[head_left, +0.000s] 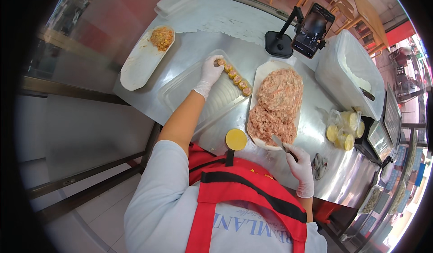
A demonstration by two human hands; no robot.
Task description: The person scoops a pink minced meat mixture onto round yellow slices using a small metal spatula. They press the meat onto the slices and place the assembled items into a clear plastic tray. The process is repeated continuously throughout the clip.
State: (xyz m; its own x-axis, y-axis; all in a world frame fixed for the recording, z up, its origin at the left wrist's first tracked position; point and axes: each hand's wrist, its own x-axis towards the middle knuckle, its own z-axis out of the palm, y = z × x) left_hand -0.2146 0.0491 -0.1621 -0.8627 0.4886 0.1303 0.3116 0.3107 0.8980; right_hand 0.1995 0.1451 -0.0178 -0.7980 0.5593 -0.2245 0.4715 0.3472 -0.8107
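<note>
Left hand (210,72), gloved white, reaches out and pinches a filled dumpling (220,62) at the far end of a row of dumplings (235,76) on a clear plastic tray (189,88). Right hand (301,163) (gloved too) grips a small spreading knife (279,143), blade resting at the near edge of the pink minced filling (276,106) heaped on a white tray (261,72). Round yellow wrappers (236,139) sit just beside that tray, bagged wrappers (345,129) off right, a phone on a stand (311,30) beyond.

white gloves on both hands (211,72), pale blue shirt, red apron with black straps.
</note>
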